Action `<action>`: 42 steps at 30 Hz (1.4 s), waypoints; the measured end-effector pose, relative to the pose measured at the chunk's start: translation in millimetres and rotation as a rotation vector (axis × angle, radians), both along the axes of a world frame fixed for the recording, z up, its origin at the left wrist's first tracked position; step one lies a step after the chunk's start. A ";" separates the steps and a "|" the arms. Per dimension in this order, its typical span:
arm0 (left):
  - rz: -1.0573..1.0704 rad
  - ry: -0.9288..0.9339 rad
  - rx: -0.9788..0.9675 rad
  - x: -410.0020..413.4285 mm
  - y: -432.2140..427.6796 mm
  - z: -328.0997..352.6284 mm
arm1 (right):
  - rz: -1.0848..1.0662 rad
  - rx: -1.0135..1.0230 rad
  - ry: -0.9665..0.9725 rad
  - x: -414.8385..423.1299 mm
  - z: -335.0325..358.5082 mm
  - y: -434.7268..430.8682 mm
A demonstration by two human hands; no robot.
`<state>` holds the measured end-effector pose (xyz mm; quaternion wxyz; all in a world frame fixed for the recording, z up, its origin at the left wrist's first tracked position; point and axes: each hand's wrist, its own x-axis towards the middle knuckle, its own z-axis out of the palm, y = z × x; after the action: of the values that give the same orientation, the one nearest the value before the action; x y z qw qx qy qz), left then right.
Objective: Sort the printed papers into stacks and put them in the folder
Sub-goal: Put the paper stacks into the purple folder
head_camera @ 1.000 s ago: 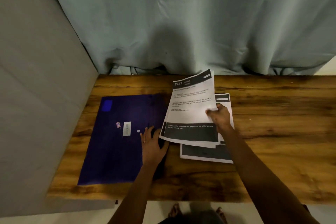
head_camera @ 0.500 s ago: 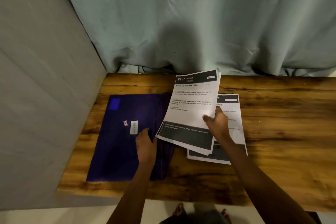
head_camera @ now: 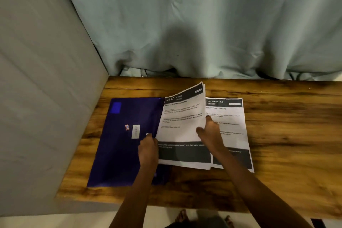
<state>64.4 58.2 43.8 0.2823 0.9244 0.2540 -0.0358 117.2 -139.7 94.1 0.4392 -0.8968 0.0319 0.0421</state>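
A blue folder (head_camera: 118,144) lies flat on the left of the wooden table (head_camera: 286,135), with a white snap (head_camera: 147,134) near its right edge. My left hand (head_camera: 148,150) sits on that edge with bent fingers gripping the flap beside the snap. My right hand (head_camera: 210,133) holds a stack of printed papers headed "2437 KITCHEN" (head_camera: 179,127), thumb on top, and the stack's far end is tilted up. Its left edge overlaps the folder's right side. A second stack headed "DRESSING TABLE" (head_camera: 233,116) lies flat on the table, partly under my right hand.
A grey wall (head_camera: 40,98) closes off the table's left side. A pale curtain (head_camera: 203,24) hangs along the back edge. The table's right half is bare wood. The floor and feet (head_camera: 182,216) show below the near edge.
My right hand has brought the kitchen stack down and leftwards until it overlaps the folder. My left hand slid from lying flat on the folder to its right edge by the snap.
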 end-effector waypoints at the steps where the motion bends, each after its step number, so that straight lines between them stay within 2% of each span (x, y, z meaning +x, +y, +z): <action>1: -0.011 0.000 0.016 -0.5 0.5 0.3 | 0.000 -0.018 0.002 -2.5 -0.5 2.7; 5: -0.077 0.033 0.147 -4.2 3.5 3.7 | 0.024 -0.075 0.000 -7.8 -0.9 12.8; 9: -0.126 0.088 0.276 -8.3 6.3 7.0 | 0.059 -0.229 -0.047 -2.7 5.6 15.0; 13: -0.080 0.081 0.233 -7.8 9.8 9.6 | 0.100 -0.472 -0.041 10.0 21.2 11.7; 16: -0.080 0.064 0.220 -7.4 12.0 11.8 | 0.135 -0.550 -0.016 16.4 29.7 15.5; 23: -0.134 0.059 0.192 -6.5 15.6 16.0 | 0.181 -0.495 0.017 16.7 29.6 17.8; 31: -0.225 0.090 0.178 -1.0 21.1 21.2 | 0.172 -0.520 -0.045 15.1 23.8 26.8; 38: -0.257 0.078 0.213 5.2 20.3 25.9 | 0.193 -0.274 -0.070 8.1 12.1 46.0; 42: -0.271 0.069 0.251 4.9 15.3 29.7 | 0.203 -0.180 -0.021 2.9 3.0 60.3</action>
<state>69.3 73.5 73.5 0.1483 0.9764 0.1392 -0.0731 120.1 -79.4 97.1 0.3508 -0.9316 -0.0601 0.0742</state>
